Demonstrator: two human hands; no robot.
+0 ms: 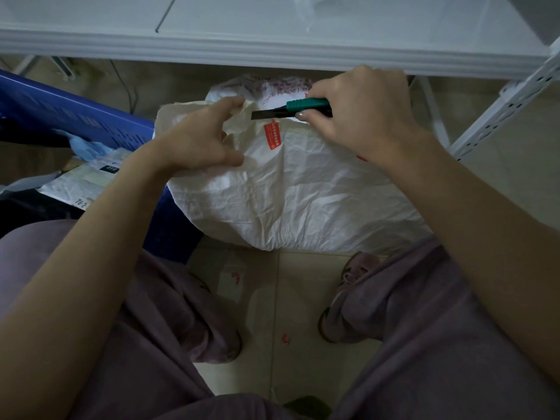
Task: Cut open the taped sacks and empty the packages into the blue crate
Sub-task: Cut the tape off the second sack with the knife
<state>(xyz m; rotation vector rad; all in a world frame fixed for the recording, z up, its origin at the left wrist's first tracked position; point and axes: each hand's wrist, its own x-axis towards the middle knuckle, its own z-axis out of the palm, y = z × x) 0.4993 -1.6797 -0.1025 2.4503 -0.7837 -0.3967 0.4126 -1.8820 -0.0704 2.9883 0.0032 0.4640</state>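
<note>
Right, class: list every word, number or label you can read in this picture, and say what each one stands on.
"010", upside down, on the black patch of the pale package.
Dark print at that package's near edge: cut off, unreadable.
The red label on the white sack: too small to read.
The red handwriting at the sack's far end: blurred.
The green knife: no text seen.

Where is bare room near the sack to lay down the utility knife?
Free: the floor tiles between the trouser legs, below the sack; the white shelf top above it. Crowded: the left, with packages and the blue crate.
</note>
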